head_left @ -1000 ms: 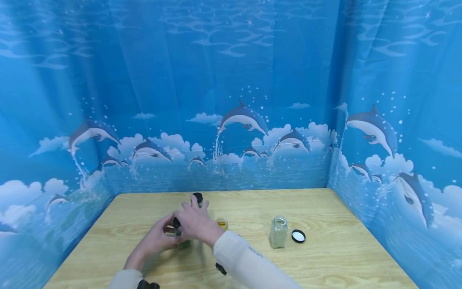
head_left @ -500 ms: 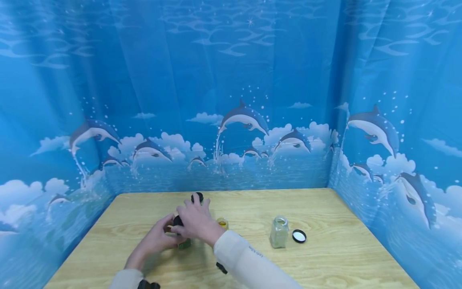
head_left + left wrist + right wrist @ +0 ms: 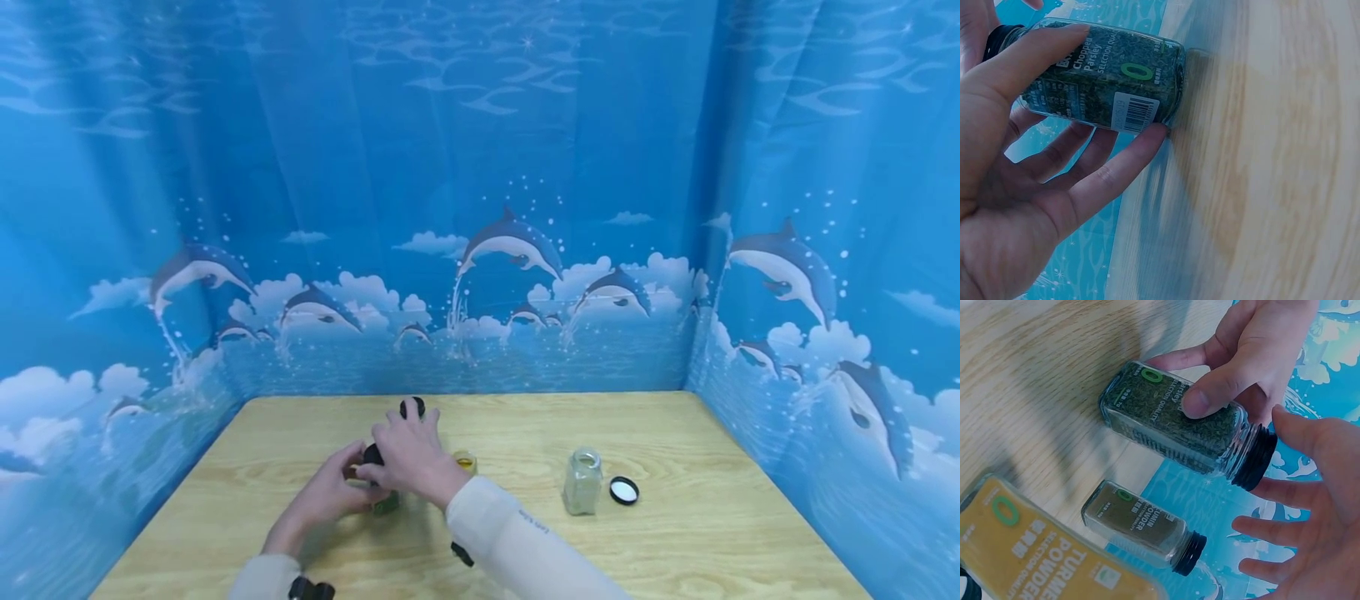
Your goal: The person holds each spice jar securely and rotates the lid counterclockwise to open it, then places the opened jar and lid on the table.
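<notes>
A glass jar of chopped parsley (image 3: pixel 1104 75) stands upright at the tabletop, left of middle in the head view. My left hand (image 3: pixel 330 493) grips its body, thumb across the label and fingers around the other side. On top is a black screw lid (image 3: pixel 1257 459), with clear glass thread showing below it. My right hand (image 3: pixel 412 454) reaches over the jar and pinches this lid between thumb and index finger; its other fingers are spread out, as the right wrist view shows. From the head, the hands hide most of the jar.
A turmeric powder jar (image 3: pixel 1041 550) stands just right of the hands, its mouth uncovered. Behind them is a cumin powder jar (image 3: pixel 1138 522) with a black lid. Farther right on the wooden table (image 3: pixel 675 542) are a lidless clear jar (image 3: pixel 582 483) and an upturned black lid (image 3: pixel 624 491).
The right hand's fingers have shifted slightly on the parsley jar's lid, exposing more of the black top. The left hand keeps its hold. The head view has drifted a little.
</notes>
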